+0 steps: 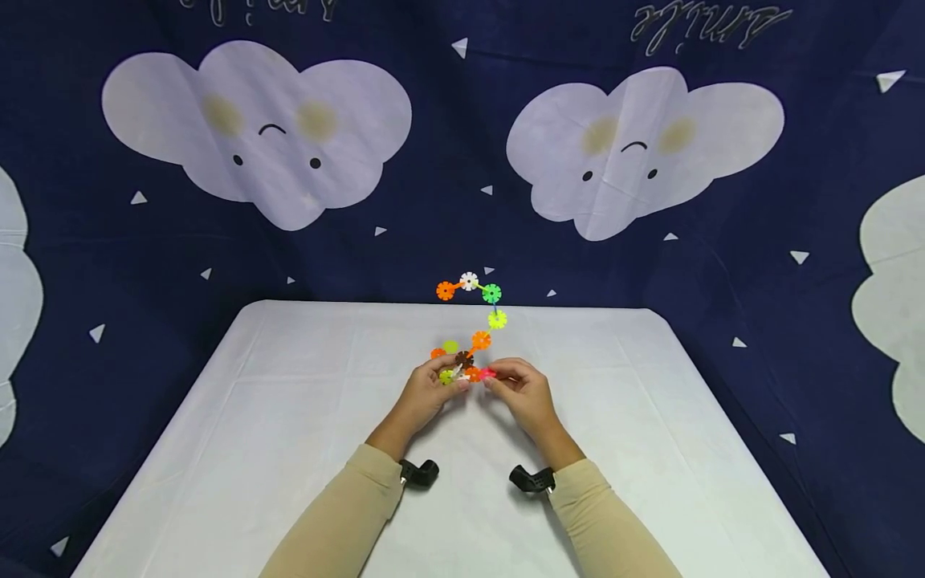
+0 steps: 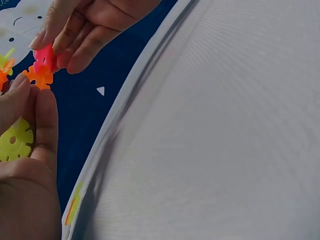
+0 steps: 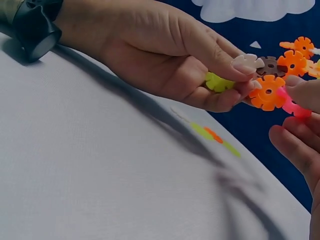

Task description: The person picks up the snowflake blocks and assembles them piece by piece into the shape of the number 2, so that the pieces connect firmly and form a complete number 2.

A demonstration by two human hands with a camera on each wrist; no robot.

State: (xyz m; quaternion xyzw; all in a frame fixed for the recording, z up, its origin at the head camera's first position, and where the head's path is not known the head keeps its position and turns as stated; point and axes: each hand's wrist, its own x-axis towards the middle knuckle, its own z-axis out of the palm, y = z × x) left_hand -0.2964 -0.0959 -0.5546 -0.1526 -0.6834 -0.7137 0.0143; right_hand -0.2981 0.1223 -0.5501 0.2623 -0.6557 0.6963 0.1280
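Note:
Over the table, my left hand (image 1: 422, 395) grips a chain of interlocking flower-shaped plastic discs (image 1: 481, 340) by its near end. The chain has orange, yellow, green, white and brown discs and curves up and away. In the right wrist view, the left thumb presses on a white disc (image 3: 248, 62), next to a brown disc (image 3: 270, 66) and an orange disc (image 3: 268, 93). A yellow-green disc (image 2: 16, 141) shows among the left fingers. My right hand (image 1: 527, 397) pinches a pink disc (image 2: 44, 58), which meets the orange disc; how far they interlock is partly hidden.
Beyond the left hand, a few more discs, including yellow-green (image 1: 450, 346) and orange (image 1: 438, 353) ones, lie on the white-covered table (image 1: 303, 466). A dark blue cloth (image 1: 455, 160) with clouds hangs behind the far edge. Each wrist wears a black camera (image 1: 533, 480).

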